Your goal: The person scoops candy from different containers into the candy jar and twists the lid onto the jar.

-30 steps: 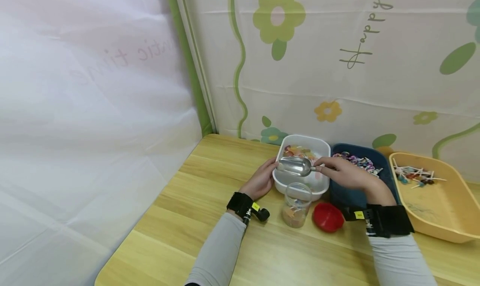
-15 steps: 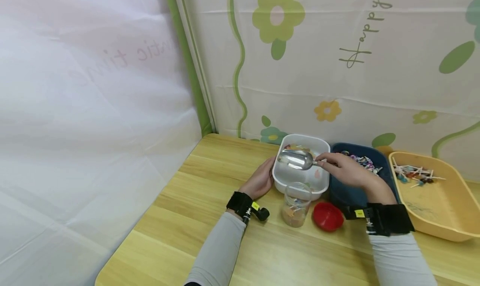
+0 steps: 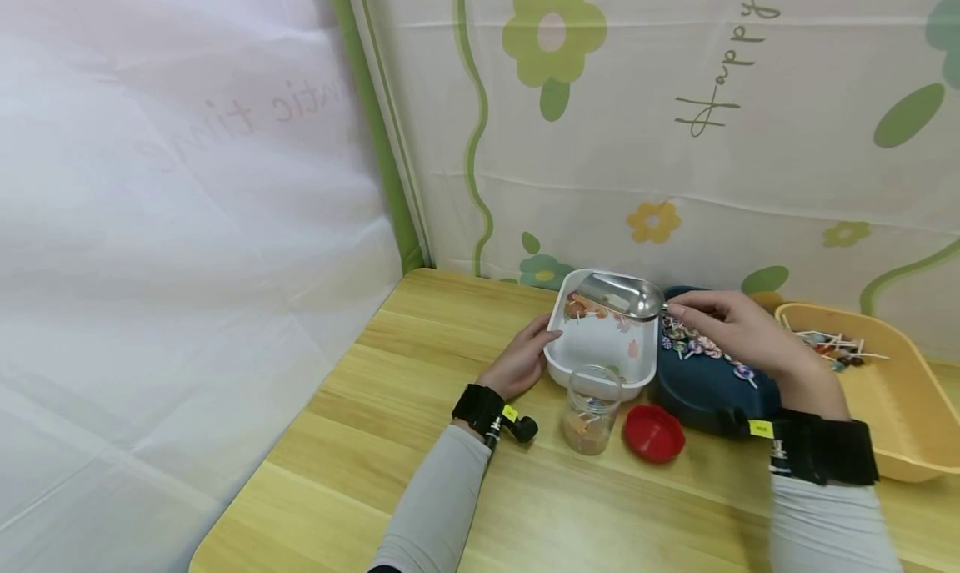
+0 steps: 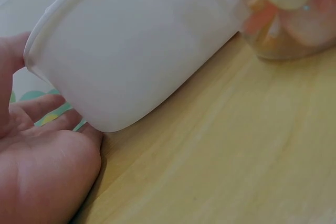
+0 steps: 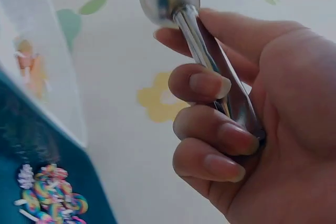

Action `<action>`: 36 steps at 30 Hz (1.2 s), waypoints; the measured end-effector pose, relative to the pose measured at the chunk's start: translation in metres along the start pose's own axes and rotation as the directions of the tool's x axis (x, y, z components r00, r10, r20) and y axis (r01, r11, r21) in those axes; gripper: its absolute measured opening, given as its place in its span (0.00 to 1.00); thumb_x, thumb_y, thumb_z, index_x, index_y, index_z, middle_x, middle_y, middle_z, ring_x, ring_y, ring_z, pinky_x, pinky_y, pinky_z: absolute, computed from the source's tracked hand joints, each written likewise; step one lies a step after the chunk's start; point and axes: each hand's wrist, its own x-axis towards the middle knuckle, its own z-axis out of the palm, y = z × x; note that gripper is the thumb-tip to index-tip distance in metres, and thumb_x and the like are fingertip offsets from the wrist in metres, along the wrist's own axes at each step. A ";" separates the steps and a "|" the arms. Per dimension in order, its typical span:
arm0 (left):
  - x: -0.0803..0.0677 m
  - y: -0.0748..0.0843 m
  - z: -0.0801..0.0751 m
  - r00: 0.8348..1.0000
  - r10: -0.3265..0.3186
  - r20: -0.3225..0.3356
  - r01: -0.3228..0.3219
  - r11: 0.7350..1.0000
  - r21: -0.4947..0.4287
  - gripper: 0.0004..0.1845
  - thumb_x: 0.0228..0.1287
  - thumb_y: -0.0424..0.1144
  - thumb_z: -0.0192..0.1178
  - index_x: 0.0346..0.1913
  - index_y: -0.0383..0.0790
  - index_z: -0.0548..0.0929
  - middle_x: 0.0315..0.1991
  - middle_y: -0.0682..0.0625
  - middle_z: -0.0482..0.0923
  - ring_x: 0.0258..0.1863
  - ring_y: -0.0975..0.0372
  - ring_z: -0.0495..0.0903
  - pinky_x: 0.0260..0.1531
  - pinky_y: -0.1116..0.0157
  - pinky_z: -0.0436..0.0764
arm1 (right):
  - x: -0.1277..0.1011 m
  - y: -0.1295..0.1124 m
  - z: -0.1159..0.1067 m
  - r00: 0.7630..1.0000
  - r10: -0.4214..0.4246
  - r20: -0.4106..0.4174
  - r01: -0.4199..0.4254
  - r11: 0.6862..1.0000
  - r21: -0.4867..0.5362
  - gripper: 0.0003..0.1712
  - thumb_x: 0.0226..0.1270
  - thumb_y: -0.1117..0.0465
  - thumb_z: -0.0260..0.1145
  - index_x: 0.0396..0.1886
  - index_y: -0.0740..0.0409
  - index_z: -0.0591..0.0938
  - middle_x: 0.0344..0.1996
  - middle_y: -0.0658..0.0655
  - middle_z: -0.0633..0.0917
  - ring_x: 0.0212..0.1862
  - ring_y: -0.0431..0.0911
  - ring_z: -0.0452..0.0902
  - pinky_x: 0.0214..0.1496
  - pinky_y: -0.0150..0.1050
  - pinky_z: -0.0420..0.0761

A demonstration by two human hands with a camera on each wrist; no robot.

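- The right hand [image 3: 738, 331] has its fingers [image 5: 210, 85] clenched round the handle of a shiny metal scoop [image 3: 621, 295]; the scoop's bowl hangs over the far right corner of a white rectangular plastic tub [image 3: 592, 366], its mouth pointing left.
- The left hand [image 3: 521, 360] rests on the pale wooden counter [image 3: 360, 439] with straight, relaxed fingers touching the tub's left wall; from the left wrist view the palm lies right at the tub's lower corner [image 4: 105, 124].
- Inside the tub a few orange and pale sweets [image 3: 588, 308] sit near the far wall, under the scoop.
- Just in front of the tub stands a small clear jar [image 3: 592, 410] holding some orange sweets; a round red lid [image 3: 655, 434] lies beside it on the right.
- A dark blue tray [image 3: 708, 385] with swirly multicoloured lollipops [image 3: 697, 345] sits just to the right of the tub, partly under the right hand.
- Farther right is a yellow-orange tray [image 3: 911, 423] with white-sticked lollipops [image 3: 832, 348] in its far end.
- A flower-printed cloth [image 3: 675, 139] hangs behind the counter.
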 end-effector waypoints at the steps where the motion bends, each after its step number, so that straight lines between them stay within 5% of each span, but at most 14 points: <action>1: 0.000 0.000 0.000 1.000 0.000 0.000 0.000 1.000 0.001 0.28 0.81 0.33 0.48 0.80 0.42 0.59 0.81 0.43 0.54 0.79 0.55 0.56 0.77 0.59 0.60 | -0.003 -0.001 -0.003 1.000 -0.002 -0.003 0.002 1.000 0.008 0.14 0.79 0.62 0.60 0.56 0.61 0.86 0.42 0.53 0.86 0.37 0.45 0.76 0.34 0.34 0.79; 9: 0.003 0.001 0.001 1.000 -0.011 -0.030 0.011 1.000 0.013 0.29 0.80 0.33 0.49 0.80 0.42 0.60 0.80 0.45 0.55 0.78 0.56 0.57 0.76 0.59 0.61 | -0.029 -0.015 -0.032 0.998 -0.002 0.057 0.001 1.000 0.013 0.12 0.77 0.65 0.62 0.52 0.57 0.89 0.27 0.51 0.79 0.26 0.46 0.69 0.22 0.39 0.69; 19: 0.000 0.003 0.002 1.000 -0.010 -0.020 0.010 1.000 0.017 0.30 0.81 0.32 0.46 0.81 0.41 0.57 0.81 0.44 0.52 0.79 0.55 0.55 0.77 0.58 0.59 | -0.050 -0.040 -0.039 0.991 0.072 0.111 -0.052 0.984 -0.169 0.10 0.73 0.62 0.67 0.48 0.50 0.91 0.38 0.39 0.88 0.27 0.41 0.74 0.27 0.33 0.70; 29: 0.001 0.002 0.003 1.000 -0.010 -0.027 0.010 1.000 0.013 0.30 0.81 0.32 0.47 0.81 0.39 0.58 0.81 0.44 0.53 0.79 0.56 0.55 0.77 0.59 0.59 | -0.054 -0.055 -0.037 0.985 0.107 0.138 -0.066 0.959 -0.277 0.08 0.72 0.55 0.69 0.43 0.48 0.92 0.17 0.40 0.75 0.19 0.38 0.64 0.24 0.32 0.67; 36: 0.001 0.001 0.003 1.000 -0.008 -0.028 0.008 1.000 0.015 0.30 0.81 0.32 0.47 0.81 0.40 0.58 0.81 0.44 0.53 0.79 0.55 0.55 0.77 0.59 0.59 | -0.055 -0.052 -0.039 0.982 0.111 0.154 -0.063 0.955 -0.290 0.06 0.72 0.56 0.70 0.42 0.44 0.92 0.31 0.37 0.86 0.27 0.36 0.73 0.28 0.31 0.73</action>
